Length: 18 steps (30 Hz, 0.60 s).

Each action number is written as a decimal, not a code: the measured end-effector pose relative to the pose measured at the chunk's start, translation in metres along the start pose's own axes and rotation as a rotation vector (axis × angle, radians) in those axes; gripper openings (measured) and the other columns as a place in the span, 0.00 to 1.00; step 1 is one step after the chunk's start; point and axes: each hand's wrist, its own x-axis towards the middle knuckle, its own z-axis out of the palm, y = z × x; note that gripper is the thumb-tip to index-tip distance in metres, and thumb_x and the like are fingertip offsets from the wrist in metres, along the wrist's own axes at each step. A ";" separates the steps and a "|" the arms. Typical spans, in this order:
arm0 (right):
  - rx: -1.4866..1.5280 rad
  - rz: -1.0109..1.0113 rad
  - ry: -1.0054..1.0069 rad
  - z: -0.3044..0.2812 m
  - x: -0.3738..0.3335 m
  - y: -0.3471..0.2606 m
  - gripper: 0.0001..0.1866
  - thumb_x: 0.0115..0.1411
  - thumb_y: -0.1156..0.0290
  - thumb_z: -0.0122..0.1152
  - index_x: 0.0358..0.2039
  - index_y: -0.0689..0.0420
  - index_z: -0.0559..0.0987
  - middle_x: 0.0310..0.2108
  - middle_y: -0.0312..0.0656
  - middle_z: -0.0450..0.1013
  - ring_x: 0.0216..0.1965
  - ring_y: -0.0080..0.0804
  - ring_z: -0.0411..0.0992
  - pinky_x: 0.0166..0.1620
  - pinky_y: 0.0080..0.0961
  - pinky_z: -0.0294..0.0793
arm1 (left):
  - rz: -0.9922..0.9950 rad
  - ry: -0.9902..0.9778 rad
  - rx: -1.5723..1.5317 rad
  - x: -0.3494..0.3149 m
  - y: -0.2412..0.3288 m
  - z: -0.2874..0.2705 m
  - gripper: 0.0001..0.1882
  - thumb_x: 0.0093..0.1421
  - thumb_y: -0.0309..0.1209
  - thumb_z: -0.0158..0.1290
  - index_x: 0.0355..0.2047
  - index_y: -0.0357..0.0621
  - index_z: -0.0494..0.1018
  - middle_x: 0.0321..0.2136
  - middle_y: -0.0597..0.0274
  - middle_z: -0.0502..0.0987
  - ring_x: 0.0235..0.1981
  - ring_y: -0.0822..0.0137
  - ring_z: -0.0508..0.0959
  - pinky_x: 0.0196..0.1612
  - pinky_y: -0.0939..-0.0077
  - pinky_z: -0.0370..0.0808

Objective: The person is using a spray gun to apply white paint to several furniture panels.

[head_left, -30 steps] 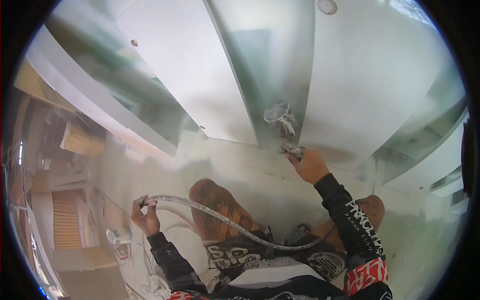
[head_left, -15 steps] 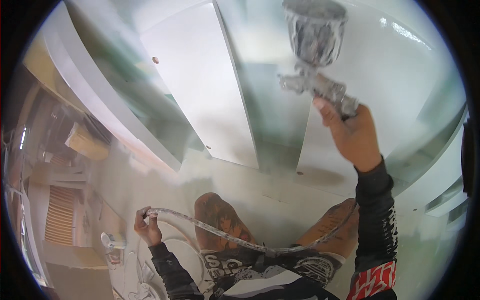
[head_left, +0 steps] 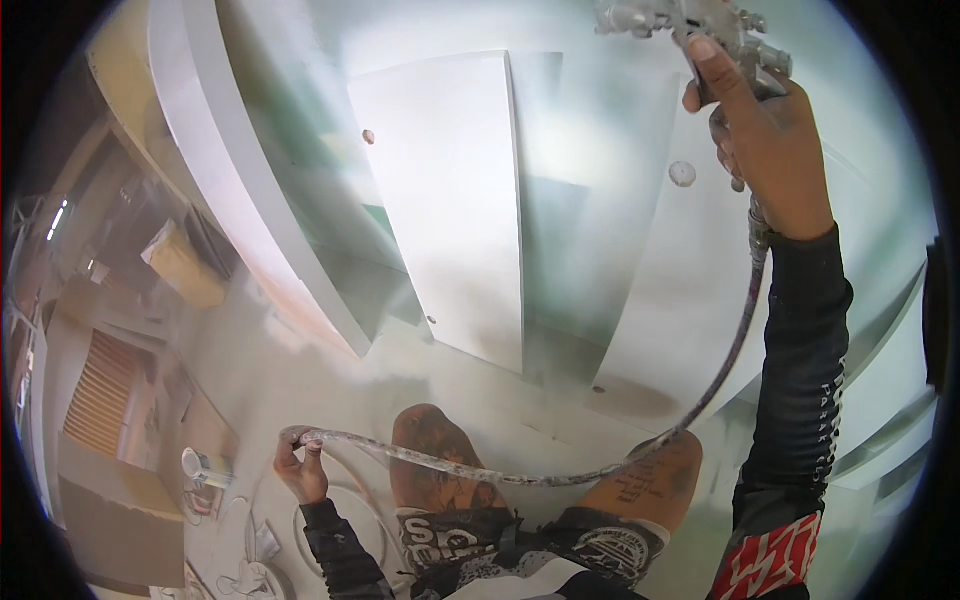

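Note:
My right hand (head_left: 765, 130) is closed round the handle of a paint-smeared metal spray gun (head_left: 690, 22) near the top right; its upper part is cut off by the picture's edge. A stained air hose (head_left: 540, 481) runs from the gun's handle down past my right forearm, then across above my thighs to the left. There my left hand (head_left: 300, 465) pinches the hose between thumb and fingers. Ahead, white panels stand upright: a flat one (head_left: 450, 210) with two round holes in the middle, and another (head_left: 650, 290) with holes below the gun.
A tall curved white panel (head_left: 235, 160) rises at the left. Loops of hose (head_left: 345, 515) lie on the floor beside my left forearm, close to a paint can (head_left: 205, 465). Farther left are a yellowish block (head_left: 185, 265) and a slatted wooden piece (head_left: 100, 395). More white curved pieces (head_left: 880, 410) stand at the right.
My right hand has moved up and to the right with the spray gun, lifting the hose beside my forearm into view. The gun's cup has left the picture. My left hand still pinches the hose.

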 end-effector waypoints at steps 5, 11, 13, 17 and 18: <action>0.026 0.026 0.057 -0.002 0.006 0.012 0.29 0.55 0.43 0.61 0.16 0.59 0.73 0.10 0.32 0.62 0.14 0.22 0.62 0.24 0.19 0.64 | -0.015 0.043 0.031 -0.004 -0.009 0.002 0.18 0.53 0.42 0.61 0.29 0.37 0.73 0.27 0.63 0.74 0.31 0.69 0.74 0.39 0.76 0.71; -0.049 0.121 -0.046 0.000 -0.022 0.035 0.30 0.55 0.41 0.60 0.15 0.58 0.72 0.10 0.30 0.62 0.14 0.20 0.60 0.22 0.19 0.60 | 0.007 0.037 0.044 -0.004 -0.012 0.009 0.19 0.51 0.40 0.61 0.29 0.35 0.72 0.26 0.61 0.72 0.30 0.67 0.74 0.38 0.74 0.72; -0.059 0.143 -0.081 0.005 -0.040 0.047 0.29 0.56 0.44 0.60 0.15 0.58 0.72 0.10 0.30 0.62 0.14 0.19 0.60 0.22 0.19 0.60 | 0.035 0.008 0.129 -0.004 -0.008 0.012 0.18 0.52 0.40 0.61 0.29 0.35 0.73 0.26 0.59 0.72 0.30 0.66 0.74 0.37 0.73 0.72; -0.015 0.204 -0.234 0.022 -0.087 0.083 0.20 0.62 0.57 0.59 0.22 0.60 0.77 0.13 0.29 0.65 0.16 0.17 0.60 0.22 0.20 0.60 | 0.131 0.019 0.141 0.003 -0.002 0.009 0.17 0.52 0.39 0.60 0.31 0.35 0.74 0.25 0.57 0.73 0.29 0.63 0.75 0.35 0.71 0.72; 0.020 0.205 -0.295 0.030 -0.100 0.095 0.17 0.62 0.59 0.59 0.24 0.61 0.79 0.14 0.30 0.67 0.16 0.16 0.59 0.22 0.19 0.59 | 0.104 0.037 0.160 0.005 -0.002 0.005 0.17 0.52 0.39 0.60 0.31 0.35 0.74 0.25 0.57 0.73 0.29 0.63 0.75 0.35 0.71 0.72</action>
